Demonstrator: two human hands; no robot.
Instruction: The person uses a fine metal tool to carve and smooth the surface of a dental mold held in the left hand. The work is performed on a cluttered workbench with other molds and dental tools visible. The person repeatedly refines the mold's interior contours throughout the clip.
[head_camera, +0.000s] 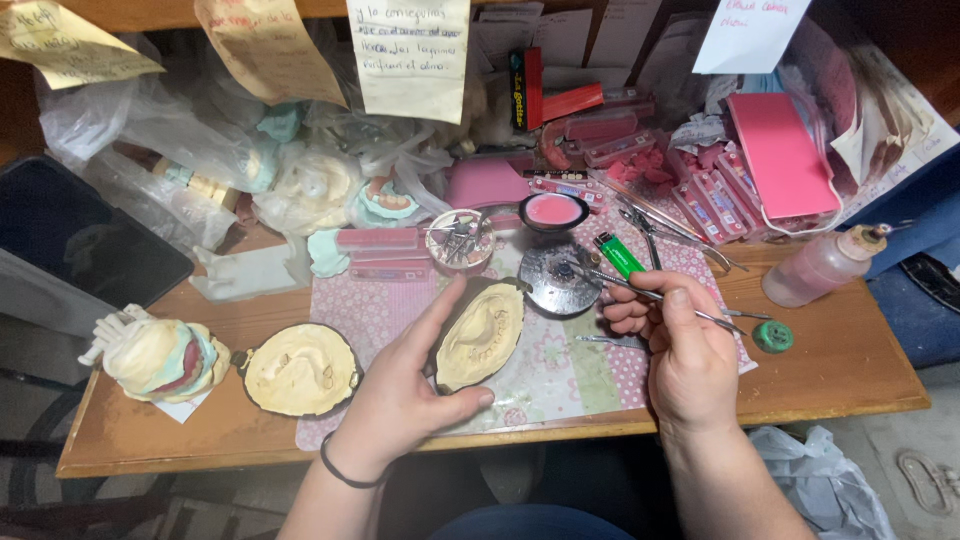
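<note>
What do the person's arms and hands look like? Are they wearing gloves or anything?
No gloves. Both the left hand and the right hand are bare, and both forearms are bare too, with no sleeves showing. The only thing worn is a thin black band looped around the left wrist, like a hair tie or slim bracelet. No rings or watch can be seen, and the fingernails look short and unpainted.

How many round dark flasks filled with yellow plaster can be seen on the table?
2. One flask is tilted up in the left hand; the other flask lies flat on the table, left of that hand. The cluttered bags behind may hide more.
</note>
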